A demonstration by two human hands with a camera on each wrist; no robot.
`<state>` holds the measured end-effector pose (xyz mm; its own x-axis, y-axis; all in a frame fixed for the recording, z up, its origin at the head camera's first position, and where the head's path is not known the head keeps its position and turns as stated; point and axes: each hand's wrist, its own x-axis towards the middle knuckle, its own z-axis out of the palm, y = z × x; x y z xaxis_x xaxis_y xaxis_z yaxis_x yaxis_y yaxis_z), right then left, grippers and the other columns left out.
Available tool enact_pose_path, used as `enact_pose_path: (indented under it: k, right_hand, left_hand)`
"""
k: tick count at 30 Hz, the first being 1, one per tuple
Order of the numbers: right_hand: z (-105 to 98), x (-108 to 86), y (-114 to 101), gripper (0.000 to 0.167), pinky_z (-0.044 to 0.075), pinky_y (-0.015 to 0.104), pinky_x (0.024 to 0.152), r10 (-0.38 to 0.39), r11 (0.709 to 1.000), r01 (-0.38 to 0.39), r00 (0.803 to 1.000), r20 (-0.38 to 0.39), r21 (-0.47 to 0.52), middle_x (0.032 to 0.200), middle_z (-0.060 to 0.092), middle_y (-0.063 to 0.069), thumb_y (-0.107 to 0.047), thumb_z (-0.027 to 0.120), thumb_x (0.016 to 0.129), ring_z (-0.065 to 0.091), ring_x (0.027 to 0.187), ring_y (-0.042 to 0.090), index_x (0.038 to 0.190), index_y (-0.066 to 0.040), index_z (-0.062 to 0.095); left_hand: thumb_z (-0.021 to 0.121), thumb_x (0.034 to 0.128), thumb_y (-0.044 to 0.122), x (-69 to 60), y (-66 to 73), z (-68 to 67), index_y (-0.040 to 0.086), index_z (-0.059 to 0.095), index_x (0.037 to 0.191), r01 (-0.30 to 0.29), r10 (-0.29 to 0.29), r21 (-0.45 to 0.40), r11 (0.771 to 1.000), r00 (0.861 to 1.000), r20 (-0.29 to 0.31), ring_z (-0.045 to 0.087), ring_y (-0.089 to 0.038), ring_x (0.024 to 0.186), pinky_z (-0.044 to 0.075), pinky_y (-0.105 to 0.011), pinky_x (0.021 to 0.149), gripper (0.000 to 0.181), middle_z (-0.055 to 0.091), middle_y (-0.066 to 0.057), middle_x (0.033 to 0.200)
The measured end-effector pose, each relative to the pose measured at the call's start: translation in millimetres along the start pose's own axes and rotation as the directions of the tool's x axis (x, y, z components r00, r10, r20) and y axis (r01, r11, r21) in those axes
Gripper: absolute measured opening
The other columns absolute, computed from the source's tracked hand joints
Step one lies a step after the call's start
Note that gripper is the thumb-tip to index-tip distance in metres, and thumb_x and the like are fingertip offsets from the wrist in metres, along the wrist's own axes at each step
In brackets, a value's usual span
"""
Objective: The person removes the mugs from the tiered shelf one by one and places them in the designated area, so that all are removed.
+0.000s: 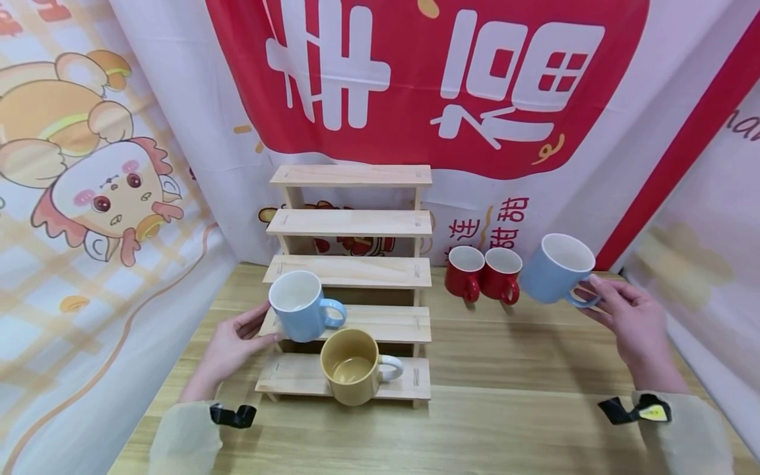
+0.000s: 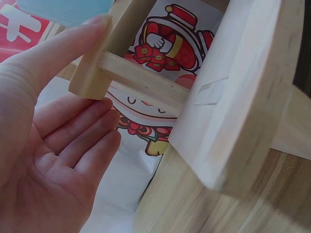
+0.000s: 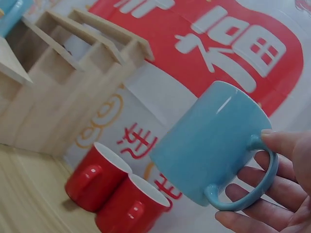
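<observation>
Gripping a light-blue mug (image 1: 545, 274) by its handle, the right hand (image 1: 635, 323) holds it in the air over the counter (image 1: 505, 422), just to the right of two red cups. This grip is clamped, thumb set on top of the loop, fingers against it. The mug is straight-sided and glossy, blue outside and on the handle, white within; its mouth faces up, and its bottom inside cannot be made out.

The red cups, left cup (image 1: 462, 280) and right cup (image 1: 497, 280), stand side by side on the counter, smaller, white-lined, handles toward the front. On the stepped wooden shelf (image 1: 356, 272), a second blue mug (image 1: 299, 316), also white inside, stands on the second plank from the bottom. The mustard-yellow mug (image 1: 351, 373) sits on the lowest plank, its white handle to the right and its bare yellow floor showing.

The left hand (image 1: 234, 343) is at the shelf's left side, near the second blue mug. Its grip is apart, fingers loosely extended, fingertips at a plank's end.
</observation>
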<state>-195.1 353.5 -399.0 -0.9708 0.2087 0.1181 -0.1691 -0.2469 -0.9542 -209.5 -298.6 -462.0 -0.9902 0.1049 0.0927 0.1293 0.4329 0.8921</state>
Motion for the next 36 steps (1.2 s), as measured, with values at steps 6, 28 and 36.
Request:
enact_pose_path:
  k: [6, 28, 36]
  right_hand:
    - [-14, 8.6, -2, 0.018, 0.062, 0.034, 0.073, 0.029, 0.999, -0.027, 0.998, -0.062, 0.032, 0.101, 0.077, 0.006, -0.014, 0.073, 0.096, 0.075, 0.09, 0.019, 0.106, 0.0, 0.074]
    - [-19, 62.3, 28, 0.027, 0.062, 0.028, 0.068, 0.127, 0.988, -0.147, 0.948, -0.292, -0.046, 0.09, 0.077, -0.003, -0.026, 0.081, 0.089, 0.074, 0.082, 0.011, 0.105, -0.005, 0.075]
    - [-14, 72.5, 57, 0.014, 0.062, 0.028, 0.066, 0.143, 0.989, -0.142, 0.919, -0.367, 0.03, 0.085, 0.076, -0.002, -0.017, 0.076, 0.094, 0.074, 0.078, 0.011, 0.096, -0.004, 0.074]
  left_hand:
    - [0.086, 0.0852, 0.028, 0.1, 0.5, -0.2, 0.003, 0.046, 0.151, 0.005, -0.005, 0.003, 1.0, 1.0, 0.0, 0.045, -0.033, 0.138, 0.04, -0.033, 0.111, 0.081, 0.046, -0.019, 0.152]
    - [0.086, 0.0849, 0.034, 1.4, -1.8, -0.3, 0.003, 0.045, 0.152, 0.025, -0.025, 0.025, 0.999, 1.0, -0.002, 0.045, -0.033, 0.138, 0.041, -0.033, 0.111, 0.084, 0.046, -0.018, 0.152]
    - [0.086, 0.0853, 0.032, 1.2, -1.9, 0.2, 0.001, 0.047, 0.151, 0.005, -0.005, 0.03, 1.0, 1.0, -0.01, 0.047, -0.034, 0.137, 0.042, -0.034, 0.11, 0.082, 0.048, -0.019, 0.151]
